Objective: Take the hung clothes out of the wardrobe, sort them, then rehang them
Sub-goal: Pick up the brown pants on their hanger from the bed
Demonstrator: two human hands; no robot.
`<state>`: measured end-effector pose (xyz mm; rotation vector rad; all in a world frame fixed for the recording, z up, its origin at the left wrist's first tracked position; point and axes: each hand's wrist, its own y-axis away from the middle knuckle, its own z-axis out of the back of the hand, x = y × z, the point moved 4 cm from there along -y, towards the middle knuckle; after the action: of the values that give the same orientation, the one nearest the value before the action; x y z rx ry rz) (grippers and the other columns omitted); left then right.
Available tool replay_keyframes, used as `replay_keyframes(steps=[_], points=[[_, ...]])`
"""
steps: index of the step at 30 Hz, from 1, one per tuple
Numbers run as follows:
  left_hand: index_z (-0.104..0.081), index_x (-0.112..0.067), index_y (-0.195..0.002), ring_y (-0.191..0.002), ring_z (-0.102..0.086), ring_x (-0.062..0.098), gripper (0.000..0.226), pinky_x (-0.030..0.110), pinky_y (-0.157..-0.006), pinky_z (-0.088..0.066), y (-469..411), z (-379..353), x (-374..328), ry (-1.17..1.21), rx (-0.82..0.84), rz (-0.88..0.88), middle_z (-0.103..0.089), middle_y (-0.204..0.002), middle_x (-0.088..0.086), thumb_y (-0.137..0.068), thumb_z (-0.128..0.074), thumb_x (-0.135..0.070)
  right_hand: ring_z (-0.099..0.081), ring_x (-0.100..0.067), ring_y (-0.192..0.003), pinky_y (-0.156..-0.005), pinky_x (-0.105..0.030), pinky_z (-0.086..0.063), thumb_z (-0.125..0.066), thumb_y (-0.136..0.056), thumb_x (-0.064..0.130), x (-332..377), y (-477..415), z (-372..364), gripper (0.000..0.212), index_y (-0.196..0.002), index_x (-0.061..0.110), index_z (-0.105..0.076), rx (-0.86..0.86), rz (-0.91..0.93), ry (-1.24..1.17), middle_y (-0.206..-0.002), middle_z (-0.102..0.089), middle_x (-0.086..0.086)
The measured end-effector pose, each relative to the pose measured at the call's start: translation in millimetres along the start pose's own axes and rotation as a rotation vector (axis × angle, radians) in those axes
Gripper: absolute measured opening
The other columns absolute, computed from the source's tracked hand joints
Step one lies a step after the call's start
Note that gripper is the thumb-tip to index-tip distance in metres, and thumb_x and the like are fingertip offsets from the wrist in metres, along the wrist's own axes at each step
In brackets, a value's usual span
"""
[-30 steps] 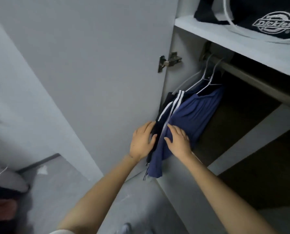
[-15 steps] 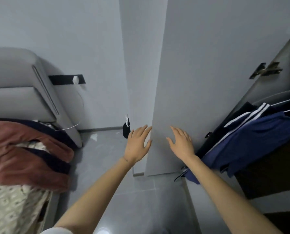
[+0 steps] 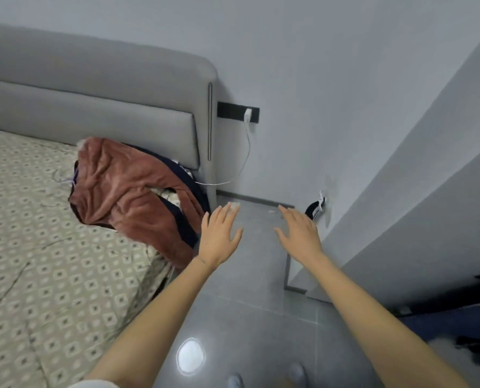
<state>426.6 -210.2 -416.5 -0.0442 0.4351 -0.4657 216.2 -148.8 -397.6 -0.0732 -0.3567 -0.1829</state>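
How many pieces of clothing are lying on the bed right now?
2: a rust-red garment heaped near the headboard, and a navy garment under it. More may be hidden beneath.

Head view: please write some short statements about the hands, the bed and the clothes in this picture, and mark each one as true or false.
1. A reddish-brown garment lies on the bed, near the headboard. True.
2. The left hand grips this garment. False: the left hand is open and holds nothing.
3. The right hand is open, with its fingers spread. True.
4. The bed cover is plain white. False: it bears a pattern of small squares.
5. A white charger is plugged into the black wall strip. True.
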Motion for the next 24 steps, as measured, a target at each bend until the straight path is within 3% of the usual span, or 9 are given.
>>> replay_keyframes(steps=[5, 17, 24], points=[[-0.034, -0.025, -0.153, -0.149, -0.023, 0.025, 0.069, 0.048, -0.12, -0.009, 8, 36, 79, 0.003, -0.049, 0.171, -0.031, -0.16, 0.002, -0.091, -0.027, -0.055, -0.039, -0.028, -0.135, -0.111, -0.042, -0.029, -0.053, -0.096, 0.04, 71, -45, -34, 0.063, -0.152, 0.021, -0.031, 0.074, 0.099, 0.02, -0.149, -0.042, -0.006], [-0.031, -0.025, -0.154, -0.15, -0.018, 0.026, 0.078, 0.051, -0.12, -0.011, -7, 91, 244, -0.026, -0.177, 0.521, -0.025, -0.162, 0.003, -0.086, -0.017, -0.062, -0.041, -0.032, -0.134, -0.111, -0.046, -0.033, -0.055, -0.095, 0.043, 222, -174, -119, 0.063, -0.151, 0.022, -0.034, 0.201, 0.412, 0.069, -0.149, -0.043, -0.01], [-0.028, -0.026, -0.155, -0.15, -0.016, 0.022, 0.073, 0.052, -0.12, -0.011, -43, 118, 323, 0.002, -0.253, 0.723, -0.023, -0.162, 0.0, -0.091, -0.024, -0.061, -0.037, -0.029, -0.138, -0.114, -0.045, -0.03, -0.049, -0.097, 0.043, 307, -264, -150, 0.061, -0.152, 0.023, -0.031, 0.252, 0.6, 0.059, -0.151, -0.04, -0.009]])
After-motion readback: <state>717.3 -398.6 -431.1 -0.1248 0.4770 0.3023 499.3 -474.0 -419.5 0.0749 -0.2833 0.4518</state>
